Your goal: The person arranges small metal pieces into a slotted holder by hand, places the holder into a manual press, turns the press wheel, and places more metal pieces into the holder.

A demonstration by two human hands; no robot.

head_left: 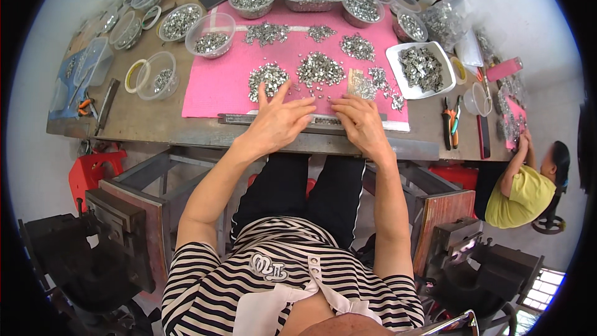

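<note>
Pieces of silvery metal (320,69) sat heaped across the pink mat (202,90), and down at the near edge both hands were busy! The left hand (278,119) had its outer fingers spread over a slotted metal bar (235,119), yet whether thumb and forefinger pinched anything, nobody could tell. The right hand (360,123) curled downward just across from it, its fingertips too tucked away to show a grip. Between them a short stretch of the bar peeked out, with small pieces lined up in its slot; the rest ran hidden under the hands. A tan patch (356,81) behind the right hand, half buried in metal, was hard to make out. Over on the right, a co-worker (521,196) in yellow leaned in, hands too small to read, the body cut by the table. And the surface? A worn brown tabletop (168,74), a tub (311,5) brimming at the far side, a white tray (405,90) to the right of the mat, pliers (446,127) nearer still. Pale walls (34,87) curved round, a red stool (90,171) stood left, dark vises (118,230) flanked the near corners, and a bright window (542,289) showed low on the right, clipped by the black rim.
</note>
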